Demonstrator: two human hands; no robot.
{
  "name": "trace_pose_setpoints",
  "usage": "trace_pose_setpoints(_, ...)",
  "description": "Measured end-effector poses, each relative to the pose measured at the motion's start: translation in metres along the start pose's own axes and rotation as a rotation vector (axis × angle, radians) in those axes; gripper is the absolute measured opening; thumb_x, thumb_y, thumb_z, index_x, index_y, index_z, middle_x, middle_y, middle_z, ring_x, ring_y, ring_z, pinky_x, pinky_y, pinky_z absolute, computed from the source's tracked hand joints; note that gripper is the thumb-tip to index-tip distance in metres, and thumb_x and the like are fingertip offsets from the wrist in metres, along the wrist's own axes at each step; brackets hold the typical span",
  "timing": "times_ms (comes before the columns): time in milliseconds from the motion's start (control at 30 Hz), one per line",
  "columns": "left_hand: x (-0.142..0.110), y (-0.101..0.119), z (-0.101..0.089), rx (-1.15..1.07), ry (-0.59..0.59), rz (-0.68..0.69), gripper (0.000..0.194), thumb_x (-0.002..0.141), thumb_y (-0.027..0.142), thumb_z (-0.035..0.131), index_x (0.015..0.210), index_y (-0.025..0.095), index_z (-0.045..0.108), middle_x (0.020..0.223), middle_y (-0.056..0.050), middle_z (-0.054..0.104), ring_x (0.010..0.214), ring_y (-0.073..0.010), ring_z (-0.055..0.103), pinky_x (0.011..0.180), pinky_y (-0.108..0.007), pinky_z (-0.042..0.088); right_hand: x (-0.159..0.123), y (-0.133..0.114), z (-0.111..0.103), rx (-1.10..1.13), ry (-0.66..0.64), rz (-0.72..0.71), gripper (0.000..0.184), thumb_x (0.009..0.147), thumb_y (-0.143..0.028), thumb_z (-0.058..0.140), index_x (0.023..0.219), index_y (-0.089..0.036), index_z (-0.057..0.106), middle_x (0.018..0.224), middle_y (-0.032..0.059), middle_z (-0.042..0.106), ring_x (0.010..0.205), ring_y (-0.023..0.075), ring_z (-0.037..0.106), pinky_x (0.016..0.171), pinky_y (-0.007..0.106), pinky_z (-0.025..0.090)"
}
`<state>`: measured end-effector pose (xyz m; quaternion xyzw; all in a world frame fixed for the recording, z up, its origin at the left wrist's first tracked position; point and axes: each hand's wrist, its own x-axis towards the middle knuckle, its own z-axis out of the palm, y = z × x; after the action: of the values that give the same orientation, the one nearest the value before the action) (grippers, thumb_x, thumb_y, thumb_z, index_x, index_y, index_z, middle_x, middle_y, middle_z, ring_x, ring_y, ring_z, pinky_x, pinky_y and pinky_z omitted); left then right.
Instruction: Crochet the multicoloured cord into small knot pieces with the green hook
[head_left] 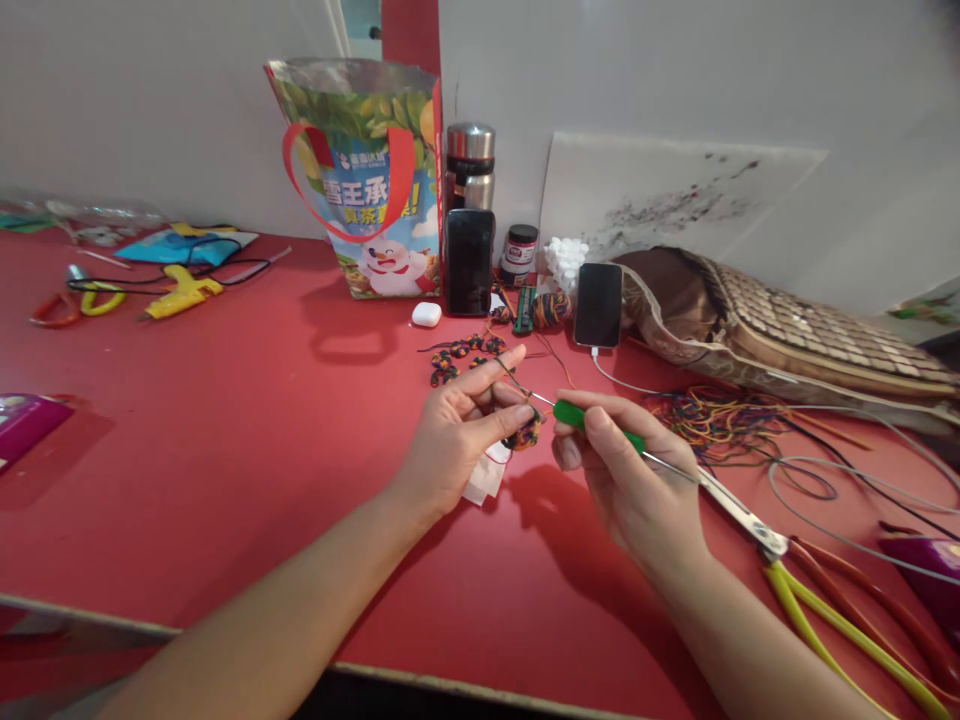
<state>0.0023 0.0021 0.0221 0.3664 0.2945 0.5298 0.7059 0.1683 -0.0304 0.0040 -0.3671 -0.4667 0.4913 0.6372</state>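
My left hand [459, 432] pinches a small multicoloured crocheted piece [526, 432] between thumb and fingers, index finger stretched out with thin yarn over it. My right hand [624, 470] grips a green-handled crochet hook [596, 424]; its metal tip points left into the piece. Both hands hover just above the red table [225, 420], near its middle. A small white paper scrap [486, 480] lies under the left hand.
Finished multicoloured pieces [459, 356] lie behind the hands. A printed paper bag [367, 180], flask [470, 165], two phones [469, 262] [598, 304], jar, earbud case [426, 314] stand at the back. Tangled yarn [712, 420], scissors [810, 570] and cables lie right; glue gun [180, 292] far left.
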Motion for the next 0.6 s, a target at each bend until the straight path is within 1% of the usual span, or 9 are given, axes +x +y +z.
trace_pose_setpoints(67,-0.002,-0.002,0.004,0.045,0.031,0.016,0.054,0.08,0.017,0.088,0.132,0.022,0.077,0.075,0.002,0.071,0.069,-0.0103,0.064,0.072,-0.026,0.05,-0.004,0.001,0.002,-0.162,0.017,-0.095,0.017,0.102,-0.031,0.07,0.113,-0.029,0.084,0.08,0.0006,0.072,0.07,0.0139,0.066,0.07,0.031,0.055)
trace_pose_setpoints(133,-0.004,-0.005,0.007,0.046,0.074,0.014,0.058,0.08,0.017,0.089,0.136,0.021,0.075,0.075,0.002,0.072,0.071,-0.0112,0.065,0.074,-0.027,0.051,-0.007,0.002,0.007,-0.315,0.056,-0.197,0.019,0.104,-0.026,0.066,0.116,-0.027,0.081,0.084,0.0014,0.072,0.072,0.0147,0.066,0.072,0.032,0.056)
trace_pose_setpoints(200,-0.004,-0.006,0.009,-0.005,0.096,-0.008,0.06,0.077,0.017,0.09,0.135,0.019,0.075,0.074,0.002,0.072,0.071,-0.0111,0.064,0.074,-0.026,0.05,-0.011,0.002,0.011,-0.391,0.078,-0.286,0.022,0.104,-0.023,0.064,0.119,-0.027,0.079,0.087,0.0024,0.071,0.074,0.0157,0.066,0.072,0.033,0.057)
trace_pose_setpoints(267,-0.004,-0.005,0.008,-0.076,0.083,-0.045,0.057,0.075,0.016,0.092,0.13,0.018,0.078,0.07,0.003,0.069,0.067,-0.01,0.062,0.071,-0.025,0.049,-0.012,0.004,0.012,-0.397,0.058,-0.322,0.025,0.105,-0.024,0.062,0.123,-0.028,0.079,0.089,0.0035,0.071,0.075,0.0167,0.067,0.072,0.034,0.058)
trace_pose_setpoints(333,-0.002,-0.001,0.004,-0.122,0.047,-0.087,0.051,0.073,0.014,0.092,0.123,0.017,0.081,0.068,0.003,0.067,0.064,-0.0089,0.06,0.066,-0.024,0.048,-0.012,0.006,0.009,-0.332,0.008,-0.3,0.027,0.105,-0.025,0.063,0.126,-0.03,0.079,0.094,0.0046,0.071,0.076,0.0167,0.066,0.072,0.035,0.058)
trace_pose_setpoints(400,0.0,0.005,0.0,-0.144,0.01,-0.119,0.045,0.072,0.012,0.092,0.116,0.016,0.083,0.069,0.002,0.068,0.062,-0.0084,0.06,0.064,-0.023,0.047,-0.01,0.007,0.003,-0.222,-0.042,-0.241,0.027,0.105,-0.027,0.064,0.126,-0.033,0.08,0.1,0.0049,0.072,0.076,0.0157,0.066,0.073,0.035,0.057)
trace_pose_setpoints(500,0.003,0.013,-0.006,-0.172,-0.026,-0.166,0.042,0.071,0.007,0.09,0.112,0.015,0.084,0.071,0.002,0.069,0.062,-0.0074,0.06,0.061,-0.021,0.046,-0.006,0.007,-0.002,-0.098,-0.055,-0.149,0.022,0.104,-0.032,0.068,0.12,-0.034,0.083,0.096,0.0044,0.071,0.076,0.0159,0.066,0.073,0.035,0.056)
trace_pose_setpoints(600,0.005,0.017,-0.01,-0.175,-0.038,-0.18,0.044,0.071,0.006,0.088,0.113,0.014,0.083,0.07,0.001,0.069,0.063,-0.0086,0.063,0.06,-0.02,0.046,-0.002,0.002,-0.003,-0.043,-0.036,-0.104,0.018,0.1,-0.036,0.073,0.112,-0.032,0.086,0.09,0.0045,0.072,0.073,0.0163,0.065,0.067,0.034,0.054)
